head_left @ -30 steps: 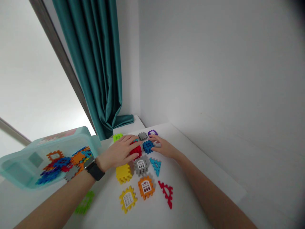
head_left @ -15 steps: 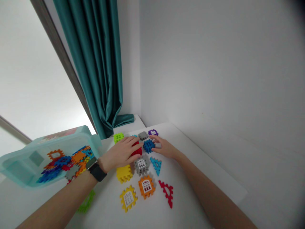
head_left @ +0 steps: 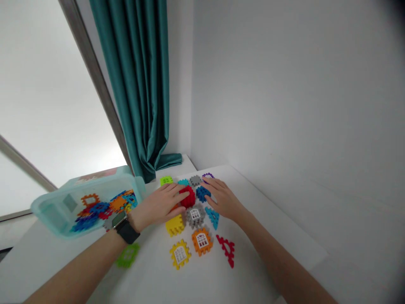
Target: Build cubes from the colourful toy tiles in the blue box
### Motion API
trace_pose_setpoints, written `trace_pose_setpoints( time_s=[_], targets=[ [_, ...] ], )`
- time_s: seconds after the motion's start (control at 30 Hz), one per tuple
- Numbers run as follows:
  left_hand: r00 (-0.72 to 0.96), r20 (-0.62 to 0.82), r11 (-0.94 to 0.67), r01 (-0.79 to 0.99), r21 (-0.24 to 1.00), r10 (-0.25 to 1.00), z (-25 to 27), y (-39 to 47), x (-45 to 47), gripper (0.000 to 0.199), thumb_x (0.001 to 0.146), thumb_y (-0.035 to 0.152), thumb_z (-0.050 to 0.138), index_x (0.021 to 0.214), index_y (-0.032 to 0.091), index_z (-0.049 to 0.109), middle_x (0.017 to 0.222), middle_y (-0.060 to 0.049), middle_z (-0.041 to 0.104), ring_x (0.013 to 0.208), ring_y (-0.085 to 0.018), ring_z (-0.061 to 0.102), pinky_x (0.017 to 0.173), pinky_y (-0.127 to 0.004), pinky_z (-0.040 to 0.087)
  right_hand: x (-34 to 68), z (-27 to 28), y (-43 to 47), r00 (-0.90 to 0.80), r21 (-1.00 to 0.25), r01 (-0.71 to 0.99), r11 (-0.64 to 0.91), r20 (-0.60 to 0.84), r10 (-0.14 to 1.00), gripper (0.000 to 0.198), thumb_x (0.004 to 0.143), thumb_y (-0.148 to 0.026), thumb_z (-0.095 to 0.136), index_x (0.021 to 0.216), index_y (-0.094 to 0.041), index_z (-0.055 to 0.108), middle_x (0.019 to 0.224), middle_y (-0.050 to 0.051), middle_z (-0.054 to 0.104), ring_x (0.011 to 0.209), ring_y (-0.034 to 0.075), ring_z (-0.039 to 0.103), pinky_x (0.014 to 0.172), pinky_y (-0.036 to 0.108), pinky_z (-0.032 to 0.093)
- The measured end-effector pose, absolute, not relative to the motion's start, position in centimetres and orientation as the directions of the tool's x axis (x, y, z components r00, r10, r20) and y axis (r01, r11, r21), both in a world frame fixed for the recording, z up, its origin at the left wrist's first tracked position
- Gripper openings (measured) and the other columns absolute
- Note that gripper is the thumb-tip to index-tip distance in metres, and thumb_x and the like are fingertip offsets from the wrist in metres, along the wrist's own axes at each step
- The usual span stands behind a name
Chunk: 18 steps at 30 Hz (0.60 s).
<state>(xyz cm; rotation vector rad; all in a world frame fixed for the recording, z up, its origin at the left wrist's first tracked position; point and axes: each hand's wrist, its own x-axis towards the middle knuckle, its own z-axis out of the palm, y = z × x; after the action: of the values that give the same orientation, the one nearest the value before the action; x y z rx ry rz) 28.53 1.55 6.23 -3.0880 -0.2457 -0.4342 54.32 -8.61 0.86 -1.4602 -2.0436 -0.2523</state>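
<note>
Presently my L hand, spread, touches red toothed plastic block; R hand, spread, nr blue toothed plastic block, well inside white tabletop edge.

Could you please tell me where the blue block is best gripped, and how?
Probably by the toothed edges on its near and far sides, coming from the right. The blue block has the red block and the left hand close on its left, while its teeth offer purchase and the right hand is at its right.
</note>
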Motion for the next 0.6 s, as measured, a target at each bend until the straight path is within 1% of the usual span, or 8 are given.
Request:
trace_pose_setpoints(
  time_s=[0.2, 0.33, 0.4, 0.5, 0.6],
  targets=[
    [0.955, 0.243, -0.977, 0.196, -0.084, 0.170, 8.2, 0.2, 23.1, 0.032, 0.102, 0.037, 0.043, 0.127, 0.023, 0.057, 0.123, -0.010, 0.062, 0.112, -0.026, 0.058, 0.100, -0.043, 0.044, 49.7, 3.5, -9.1, -0.283, -0.137, 0.891, 0.432, 0.575, 0.768, 0.046, 0.092, -0.017, 0.049, 0.138, -0.024, 0.055, 0.144, 0.011, 0.055, 0.133, 0.029, 0.050, 0.111, 0.053, 0.043],
    [0.943, 0.240, -0.956, 0.265, -0.127, 0.229, 8.7, -0.3, 18.6, 0.027, 0.100, 0.031, 0.045, 0.121, 0.022, 0.060, 0.114, -0.009, 0.064, 0.106, -0.026, 0.059, 0.098, -0.044, 0.043, 45.2, 4.9, -8.8, -0.316, -0.128, 0.875, 0.468, 0.581, 0.750, 0.042, 0.093, -0.017, 0.047, 0.133, -0.021, 0.058, 0.142, 0.012, 0.057, 0.130, 0.030, 0.051, 0.111, 0.055, 0.040],
    [0.931, 0.249, -0.946, 0.302, -0.118, 0.266, 8.5, -0.4, 16.2, 0.023, 0.099, 0.030, 0.047, 0.115, 0.022, 0.062, 0.105, -0.008, 0.065, 0.102, -0.025, 0.060, 0.099, -0.044, 0.041, 42.5, 5.3, -8.4, -0.317, -0.138, 0.865, 0.482, 0.594, 0.739, 0.041, 0.093, -0.015, 0.045, 0.132, -0.021, 0.059, 0.140, 0.012, 0.058, 0.129, 0.030, 0.052, 0.112, 0.056, 0.039],
    [0.902, 0.277, -0.931, 0.361, -0.063, 0.331, 7.8, -0.5, 12.8, 0.019, 0.099, 0.029, 0.047, 0.102, 0.022, 0.065, 0.098, -0.006, 0.066, 0.096, -0.023, 0.061, 0.093, -0.039, 0.043, 38.5, 5.5, -7.8, -0.360, -0.144, 0.837, 0.529, 0.583, 0.729, 0.041, 0.092, -0.014, 0.047, 0.131, -0.021, 0.059, 0.138, 0.012, 0.060, 0.130, 0.029, 0.051, 0.113, 0.056, 0.036],
    [0.874, 0.287, -0.908, 0.418, -0.030, 0.393, 6.9, -0.7, 9.7, 0.019, 0.099, 0.027, 0.048, 0.104, 0.023, 0.065, 0.101, -0.006, 0.068, 0.094, -0.022, 0.062, 0.089, -0.037, 0.043, 35.0, 5.1, -7.2, -0.397, -0.144, 0.822, 0.551, 0.548, 0.736, 0.038, 0.093, -0.012, 0.047, 0.128, -0.022, 0.061, 0.133, 0.011, 0.062, 0.128, 0.029, 0.051, 0.113, 0.055, 0.036]
  ],
)
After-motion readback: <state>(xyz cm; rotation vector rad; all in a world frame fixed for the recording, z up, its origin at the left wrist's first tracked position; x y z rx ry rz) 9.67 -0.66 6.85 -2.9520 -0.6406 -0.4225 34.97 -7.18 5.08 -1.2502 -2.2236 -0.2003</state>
